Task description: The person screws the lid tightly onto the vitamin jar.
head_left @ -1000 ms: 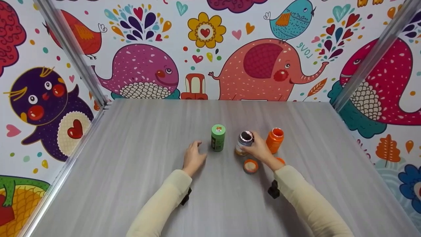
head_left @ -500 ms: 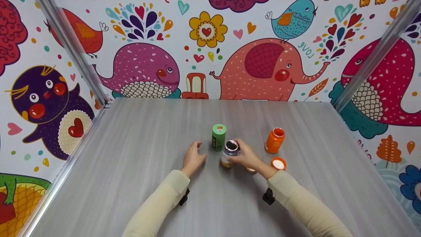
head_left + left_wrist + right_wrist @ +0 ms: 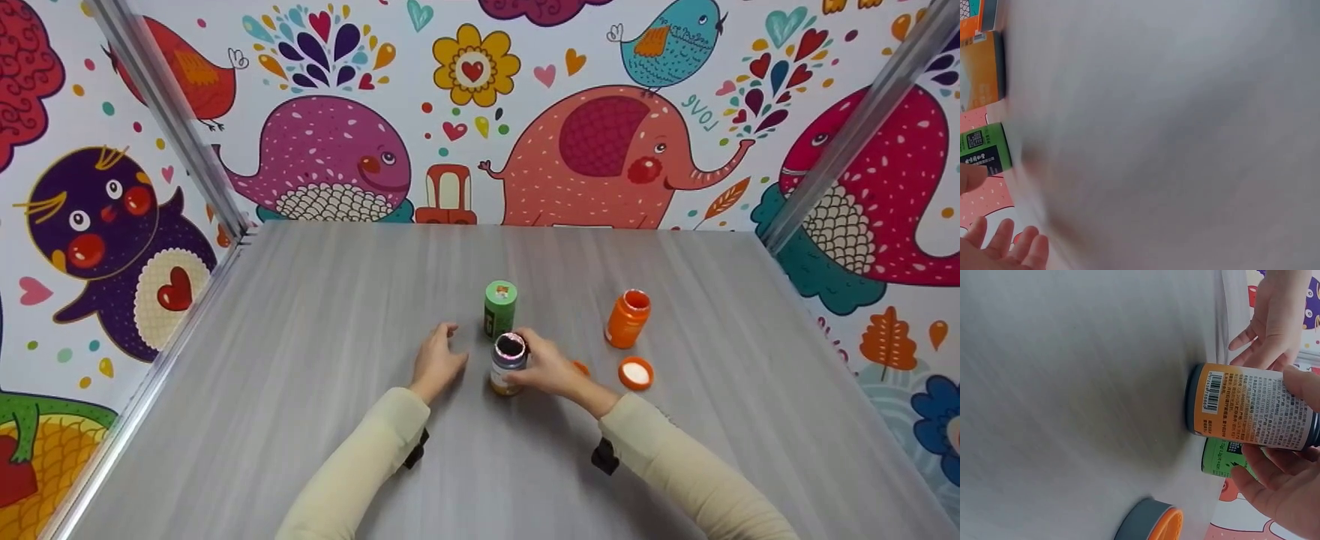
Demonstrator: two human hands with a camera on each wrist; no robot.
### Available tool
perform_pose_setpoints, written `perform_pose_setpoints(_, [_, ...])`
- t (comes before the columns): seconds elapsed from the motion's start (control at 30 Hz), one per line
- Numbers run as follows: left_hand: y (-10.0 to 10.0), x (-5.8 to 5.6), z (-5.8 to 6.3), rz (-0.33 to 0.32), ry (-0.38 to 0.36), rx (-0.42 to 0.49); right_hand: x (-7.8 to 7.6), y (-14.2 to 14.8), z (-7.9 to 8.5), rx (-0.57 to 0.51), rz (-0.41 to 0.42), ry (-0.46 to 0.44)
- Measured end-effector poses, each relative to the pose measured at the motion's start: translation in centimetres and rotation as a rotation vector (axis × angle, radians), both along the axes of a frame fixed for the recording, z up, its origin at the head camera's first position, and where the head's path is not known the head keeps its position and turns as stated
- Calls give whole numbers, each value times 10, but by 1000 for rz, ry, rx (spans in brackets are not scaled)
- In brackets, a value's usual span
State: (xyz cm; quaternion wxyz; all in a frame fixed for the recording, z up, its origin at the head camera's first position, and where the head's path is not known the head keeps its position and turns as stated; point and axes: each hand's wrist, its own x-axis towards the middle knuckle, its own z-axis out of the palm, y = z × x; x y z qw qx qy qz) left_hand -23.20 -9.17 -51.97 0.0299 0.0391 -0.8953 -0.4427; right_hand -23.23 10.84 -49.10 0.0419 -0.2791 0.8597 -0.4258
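My right hand [image 3: 551, 369] grips a dark grey bottle [image 3: 1252, 405] with an orange and white label, thumb on one side and fingers on the other. This bottle is upright, its mouth uncapped and its inside dark. Just behind it stands a green canister [image 3: 500, 307] with its lid on, partly covered by the bottle in the right wrist view. My left hand [image 3: 439, 365] is to the left of the bottle, its fingers loosely bent and holding nothing. In the left wrist view, the left fingertips [image 3: 1026, 239] show below the green canister [image 3: 985, 152].
An uncapped orange bottle [image 3: 628, 319] stands to the right, with an orange lid [image 3: 637, 373], white inside, in front of it. A grey cap [image 3: 1143, 520] with an orange inside lies beside my right hand, mostly hidden by it in the head view. Patterned walls border the table [image 3: 337, 300].
My right hand has carried the grey bottle leftward and nearer, from beside the orange bottle to in front of the green canister. The left hand has hardly moved.
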Motion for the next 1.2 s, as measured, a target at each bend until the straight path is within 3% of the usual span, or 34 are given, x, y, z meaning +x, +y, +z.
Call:
perform_pose_setpoints(0.23, [-2,0,1,-6,-8,-1,-1,0,-2,6,13,24])
perform_pose_setpoints(0.43, [-5,2,-1,-25,-3,10,-2,6,0,10,50,-56])
perform_pose_setpoints(0.7, [-11,7,-1,-52,-33,10,-4,40,-3,85,74,-83])
perform_pose_setpoints(0.87, [-12,8,0,-62,-57,19,-5,63,-10,103,64,-150])
perform_pose_setpoints(1.07, [-11,9,-1,-100,-60,32,-4,82,-17,212,8,-109])
perform_pose_setpoints(1.2, [-10,11,-1,-167,-43,37,-3,91,-21,259,-21,-74])
